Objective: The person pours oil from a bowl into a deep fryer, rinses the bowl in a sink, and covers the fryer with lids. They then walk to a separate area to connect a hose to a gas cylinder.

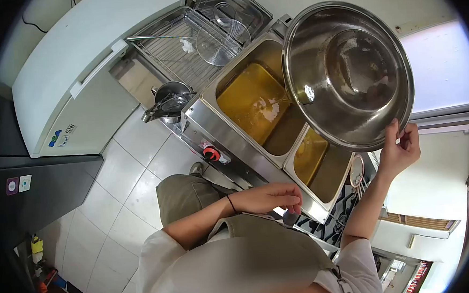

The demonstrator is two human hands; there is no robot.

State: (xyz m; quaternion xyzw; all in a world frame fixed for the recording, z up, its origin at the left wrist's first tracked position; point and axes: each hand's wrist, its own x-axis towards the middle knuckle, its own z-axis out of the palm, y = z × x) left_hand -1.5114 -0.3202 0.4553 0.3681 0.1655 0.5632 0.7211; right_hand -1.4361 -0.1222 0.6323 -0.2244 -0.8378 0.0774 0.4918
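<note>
My right hand (400, 150) pinches the lower right rim of a large metal bowl (317, 96). The bowl is tilted over the fryer, its left edge above the larger oil well (253, 99). Wet streaks show inside it, and a thin stream of oil seems to run off its left rim. Yellow oil lies in that well and in the smaller well (306, 155) beside it. Near the fryer's front, before my body, is my left hand (270, 198), fingers loosely curled together with nothing visible in them. A small grey thing lies just below its fingertips.
A wire rack tray (171, 40) with a round mesh skimmer (222, 41) stands behind the fryer's left. A metal pot with utensils (172, 99) is beside it. A red knob (211, 154) marks the fryer's front. Stove grates (333, 221) lie right; a white freezer (89, 53) left.
</note>
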